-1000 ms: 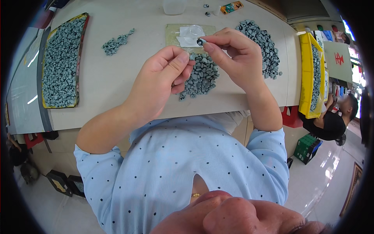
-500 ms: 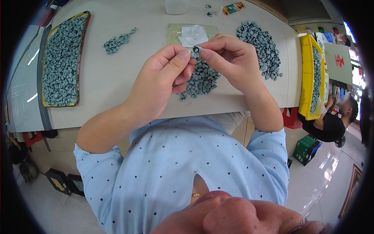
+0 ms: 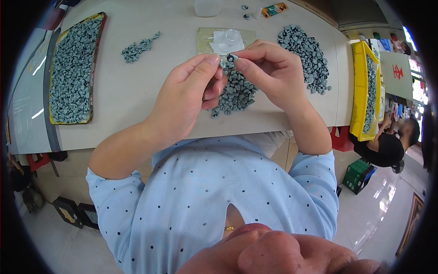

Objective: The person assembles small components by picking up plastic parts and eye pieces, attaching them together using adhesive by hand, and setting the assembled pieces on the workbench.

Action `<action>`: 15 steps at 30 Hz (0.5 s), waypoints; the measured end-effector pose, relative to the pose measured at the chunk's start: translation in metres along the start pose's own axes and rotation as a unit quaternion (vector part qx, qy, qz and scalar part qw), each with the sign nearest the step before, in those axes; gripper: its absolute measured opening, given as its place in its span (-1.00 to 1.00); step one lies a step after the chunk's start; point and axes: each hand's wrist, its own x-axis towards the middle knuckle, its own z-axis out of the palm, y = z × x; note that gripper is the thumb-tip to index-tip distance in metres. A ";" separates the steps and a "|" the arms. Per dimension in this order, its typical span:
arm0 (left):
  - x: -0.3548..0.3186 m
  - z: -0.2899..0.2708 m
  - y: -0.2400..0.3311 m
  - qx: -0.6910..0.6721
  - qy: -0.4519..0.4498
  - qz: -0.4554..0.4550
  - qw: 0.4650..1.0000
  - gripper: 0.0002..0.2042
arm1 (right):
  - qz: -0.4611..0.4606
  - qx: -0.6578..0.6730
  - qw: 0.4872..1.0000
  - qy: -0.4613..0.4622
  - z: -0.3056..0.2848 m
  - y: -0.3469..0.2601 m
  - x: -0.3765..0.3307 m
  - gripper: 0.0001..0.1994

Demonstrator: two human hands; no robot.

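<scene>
Above the middle pile of small grey-green pieces [image 3: 237, 91], my two hands meet with their fingertips close together. Thumb and forefinger of my right hand [image 3: 276, 73] pinch a small black-and-pale rounded piece [image 3: 231, 58]. My left hand [image 3: 189, 86] is closed, its thumb and forefinger pressed on a small grey-green piece [image 3: 222, 64] beside the other one. The left fingers partly cover this piece. Just beyond my hands lies a yellowish mat [image 3: 204, 40] bearing white paper [image 3: 221, 47] and a clear round dish [image 3: 232, 35].
A large tray of pieces [image 3: 104, 34] stands at the left; a small cluster [image 3: 132, 52] lies beside it. To the right are another pile [image 3: 305, 59] and a yellow bin [image 3: 358, 91]. At the far edge sit a clear tub [image 3: 207, 8] and an orange-green packet [image 3: 274, 9]. Another person [image 3: 383, 148] sits far right.
My left thumb has shifted up slightly, straightening along the forefinger. The piece in my left fingers has moved a little left, away from the black-and-pale one. My right hand stays nearly still.
</scene>
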 end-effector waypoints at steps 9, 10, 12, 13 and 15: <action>-0.001 0.000 0.001 0.013 -0.001 0.001 1.000 -0.75 | -0.012 -0.032 0.999 0.004 0.000 0.000 -0.001 -0.87; 0.000 0.000 0.001 0.013 -0.003 0.001 1.000 -0.75 | -0.012 -0.032 0.999 0.004 0.000 0.000 -0.001 -0.87; 0.000 0.000 0.001 0.013 0.000 -0.002 1.000 -0.75 | -0.022 -0.032 0.999 0.006 0.001 0.000 0.000 -0.87; 0.000 0.000 0.001 0.012 0.000 -0.002 1.000 -0.76 | -0.022 -0.032 0.999 0.006 0.000 0.000 0.000 -0.87; -0.001 0.000 0.001 0.012 0.003 0.000 1.000 -0.76 | -0.010 -0.032 0.999 0.006 0.000 0.000 0.000 -0.87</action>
